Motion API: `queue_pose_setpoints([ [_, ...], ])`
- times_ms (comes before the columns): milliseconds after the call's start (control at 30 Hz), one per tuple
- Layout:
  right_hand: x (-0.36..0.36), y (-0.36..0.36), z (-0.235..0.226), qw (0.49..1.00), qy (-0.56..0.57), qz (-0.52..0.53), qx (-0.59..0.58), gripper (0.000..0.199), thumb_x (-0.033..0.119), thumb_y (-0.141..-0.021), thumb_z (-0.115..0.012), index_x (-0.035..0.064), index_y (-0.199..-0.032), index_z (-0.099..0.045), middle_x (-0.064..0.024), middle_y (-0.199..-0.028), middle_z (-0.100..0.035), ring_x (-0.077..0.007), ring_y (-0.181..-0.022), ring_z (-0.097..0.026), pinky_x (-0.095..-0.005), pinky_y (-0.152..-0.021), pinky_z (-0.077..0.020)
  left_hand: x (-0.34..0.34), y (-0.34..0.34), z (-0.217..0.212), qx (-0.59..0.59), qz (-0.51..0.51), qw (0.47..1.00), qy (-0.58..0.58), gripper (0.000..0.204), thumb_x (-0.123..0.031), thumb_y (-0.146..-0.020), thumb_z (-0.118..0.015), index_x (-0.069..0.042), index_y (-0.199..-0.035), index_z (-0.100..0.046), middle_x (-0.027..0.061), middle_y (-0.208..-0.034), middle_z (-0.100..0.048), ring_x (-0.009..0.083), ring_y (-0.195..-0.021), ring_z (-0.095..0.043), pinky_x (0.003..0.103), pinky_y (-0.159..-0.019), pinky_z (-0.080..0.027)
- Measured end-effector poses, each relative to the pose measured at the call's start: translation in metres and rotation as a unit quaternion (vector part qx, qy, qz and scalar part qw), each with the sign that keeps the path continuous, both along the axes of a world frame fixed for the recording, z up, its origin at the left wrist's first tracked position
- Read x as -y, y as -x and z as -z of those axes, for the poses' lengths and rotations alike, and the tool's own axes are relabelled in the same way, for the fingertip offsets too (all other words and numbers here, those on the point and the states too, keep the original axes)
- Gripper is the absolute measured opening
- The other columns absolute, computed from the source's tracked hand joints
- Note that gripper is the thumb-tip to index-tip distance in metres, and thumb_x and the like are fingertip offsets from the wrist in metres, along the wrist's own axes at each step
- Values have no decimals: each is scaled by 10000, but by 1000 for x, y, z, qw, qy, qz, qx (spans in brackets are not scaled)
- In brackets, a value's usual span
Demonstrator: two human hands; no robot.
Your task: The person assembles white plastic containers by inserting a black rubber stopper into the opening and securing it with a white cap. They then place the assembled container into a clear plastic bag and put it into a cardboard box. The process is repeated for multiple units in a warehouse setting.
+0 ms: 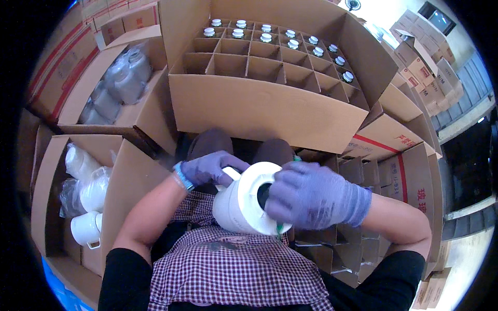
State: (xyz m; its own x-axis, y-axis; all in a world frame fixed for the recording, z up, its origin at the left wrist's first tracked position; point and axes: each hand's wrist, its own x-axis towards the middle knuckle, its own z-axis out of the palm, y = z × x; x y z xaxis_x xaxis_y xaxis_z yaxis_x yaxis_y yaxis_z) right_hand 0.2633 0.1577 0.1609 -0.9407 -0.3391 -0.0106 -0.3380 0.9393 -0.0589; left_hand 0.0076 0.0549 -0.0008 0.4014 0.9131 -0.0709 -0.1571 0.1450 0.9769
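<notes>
A white thermos jug body (235,209) rests tilted over my lap, its round open end turned up toward me and its inside dark. My left hand (211,168), in a purple-grey glove, is closed around the white handle at the jug's left side. My right hand (311,196), gloved alike, is curled over the right part of the opening. Its fingertips are at the mouth and partly hidden, so I cannot make out what they hold. Bits of green show beside the right hand, at the jug's rim.
Ahead, a divided carton (270,106) holds several white-capped bottle-like pieces (266,38). An open carton (111,145) at left has white jugs (85,228), some in plastic. Behind it, another carton (150,101) holds wrapped grey containers (127,80). Cardboard dividers (353,243) fill a carton at right.
</notes>
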Motion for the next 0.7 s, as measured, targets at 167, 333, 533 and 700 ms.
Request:
queue_pose_setpoints([
  [167,-26,15,30,957,29,279,-72,291,335,-909,-652,70,-968,-546,-133,-802,-646,-311,-762,-691,-409,-639,-547,69,-64,-17,-84,-269,959,-34,766,-222,-806,-767,-8,-1469,-448,171,-1329,-618,272,-1200,-613,381,-1063,-449],
  [333,-78,38,54,926,99,354,-90,212,216,-893,-706,54,-988,-607,-136,-824,-645,-305,-719,-642,-399,-670,-513,74,-80,2,-219,-309,911,-161,1017,-277,-795,-800,17,-1561,-199,278,-1489,-437,366,-1375,-466,430,-1127,-383],
  [533,-203,44,-4,814,-118,489,-290,347,201,-925,-612,215,-1270,-643,-100,-1054,-729,-277,-915,-718,-408,-766,-581,44,-82,42,-192,-390,896,-93,905,-360,-887,-712,14,-1554,-229,290,-1446,-455,387,-1364,-447,413,-1146,-350],
  [700,-354,-40,41,794,-110,585,-123,435,337,-950,-586,35,-1257,-637,-251,-1140,-673,-439,-1045,-637,-486,-880,-504,175,35,-96,-497,-349,788,-100,666,-383,-872,-727,-46,-1407,-517,199,-1247,-621,351,-1176,-586,439,-1048,-443],
])
